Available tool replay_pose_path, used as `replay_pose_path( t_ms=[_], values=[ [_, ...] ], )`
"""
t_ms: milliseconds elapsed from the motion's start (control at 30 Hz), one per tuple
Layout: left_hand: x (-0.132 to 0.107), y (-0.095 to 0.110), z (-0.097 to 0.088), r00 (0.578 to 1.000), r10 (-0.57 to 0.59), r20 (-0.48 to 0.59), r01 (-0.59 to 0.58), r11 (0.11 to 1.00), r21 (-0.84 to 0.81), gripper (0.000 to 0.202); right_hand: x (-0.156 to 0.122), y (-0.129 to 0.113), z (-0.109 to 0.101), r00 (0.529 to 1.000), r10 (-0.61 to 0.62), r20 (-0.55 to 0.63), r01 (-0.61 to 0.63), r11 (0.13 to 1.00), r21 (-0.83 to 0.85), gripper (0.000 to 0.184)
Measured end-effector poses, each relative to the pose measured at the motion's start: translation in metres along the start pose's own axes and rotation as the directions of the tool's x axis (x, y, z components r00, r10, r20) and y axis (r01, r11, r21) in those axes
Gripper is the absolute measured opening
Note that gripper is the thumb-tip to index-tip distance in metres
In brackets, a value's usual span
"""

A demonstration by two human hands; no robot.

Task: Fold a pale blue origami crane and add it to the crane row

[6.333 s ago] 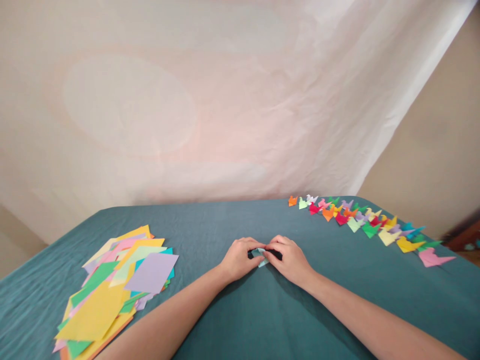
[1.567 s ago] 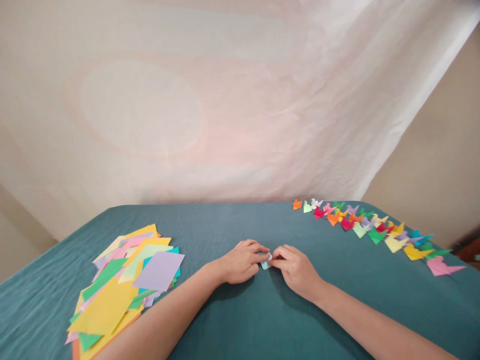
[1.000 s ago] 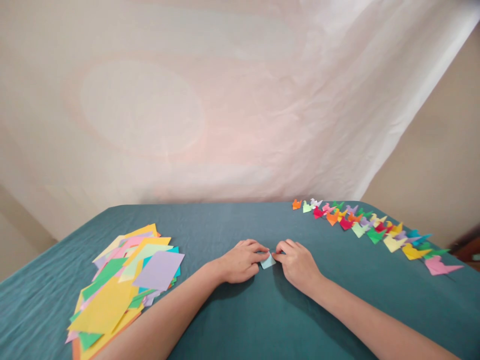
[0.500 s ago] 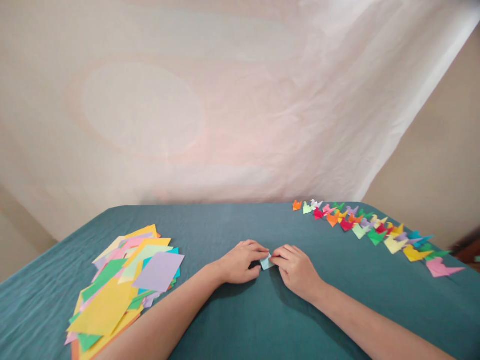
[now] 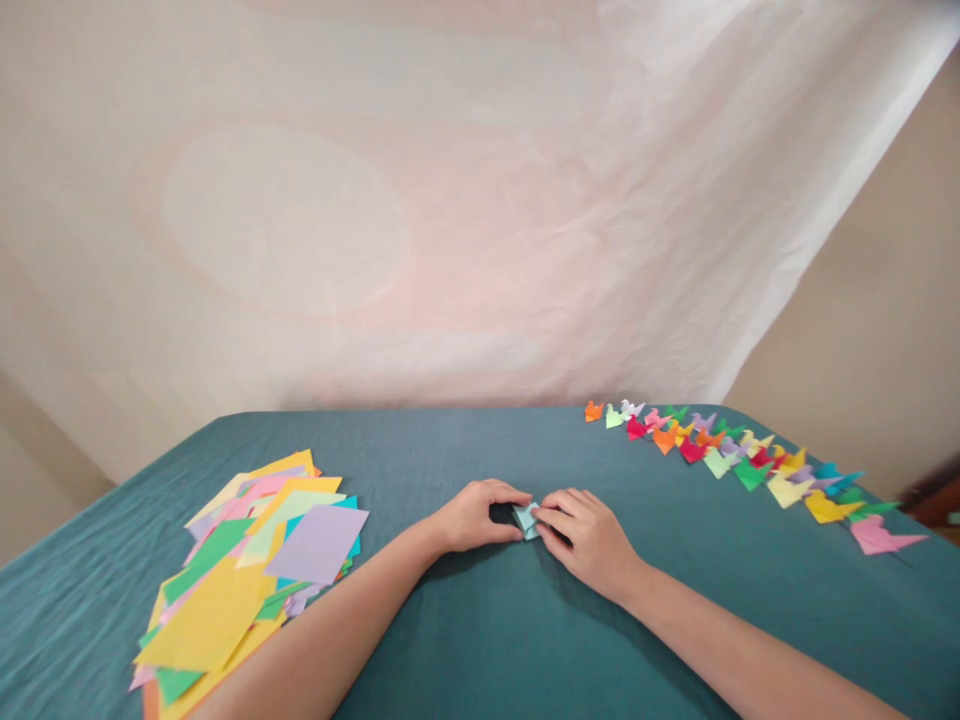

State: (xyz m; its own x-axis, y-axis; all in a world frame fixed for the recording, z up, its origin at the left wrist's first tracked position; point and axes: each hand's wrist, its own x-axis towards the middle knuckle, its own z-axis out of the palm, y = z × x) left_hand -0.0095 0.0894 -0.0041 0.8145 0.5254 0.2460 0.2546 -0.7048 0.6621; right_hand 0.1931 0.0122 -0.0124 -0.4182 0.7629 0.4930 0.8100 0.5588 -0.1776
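Observation:
A small pale-blue folded paper piece (image 5: 526, 519) lies on the teal tablecloth (image 5: 480, 640) in the middle of the table. My left hand (image 5: 474, 517) pinches its left side, fingers curled. From the right, my right hand (image 5: 585, 530) presses and pinches the same piece with closed fingertips. Most of the paper is hidden under my fingers.
A loose pile of coloured paper squares (image 5: 247, 560) lies at the left. A row of several folded paper figures (image 5: 742, 460) runs along the right edge, ending in a pink one (image 5: 881, 535). A pale cloth backdrop (image 5: 420, 220) hangs behind the table.
Both hands stayed on the small blue paper, shifting their fingertips; it now stands slightly more folded up between them. The piles have not moved.

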Motion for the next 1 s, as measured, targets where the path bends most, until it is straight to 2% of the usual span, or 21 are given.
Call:
replay_pose_path(
  t_ms=[167,333,633,867,1000],
  values=[
    [-0.001,-0.004,-0.006,1.000,0.026,0.011,-0.025,0.999,-0.027,0.045,0.001,-0.001,0.001,1.000,0.013,0.000,-0.013,1.000,0.010,0.018],
    [-0.002,-0.007,-0.012,1.000,0.012,0.016,-0.011,1.000,-0.021,0.034,0.001,0.001,0.002,0.999,0.032,-0.003,-0.032,0.999,0.011,0.018],
    [-0.001,-0.008,-0.005,0.995,-0.073,-0.064,0.070,0.997,-0.044,0.024,0.003,0.002,0.007,0.994,0.105,-0.023,-0.104,0.993,0.055,0.018],
    [0.001,-0.005,-0.001,0.976,-0.186,-0.109,0.176,0.979,-0.101,0.026,0.010,0.001,0.003,0.979,0.196,0.062,-0.205,0.960,0.193,0.021],
    [0.001,-0.005,-0.001,0.974,-0.198,-0.107,0.186,0.976,-0.112,0.027,0.016,0.002,0.000,0.968,0.217,0.123,-0.242,0.936,0.254,0.024]
  ],
)
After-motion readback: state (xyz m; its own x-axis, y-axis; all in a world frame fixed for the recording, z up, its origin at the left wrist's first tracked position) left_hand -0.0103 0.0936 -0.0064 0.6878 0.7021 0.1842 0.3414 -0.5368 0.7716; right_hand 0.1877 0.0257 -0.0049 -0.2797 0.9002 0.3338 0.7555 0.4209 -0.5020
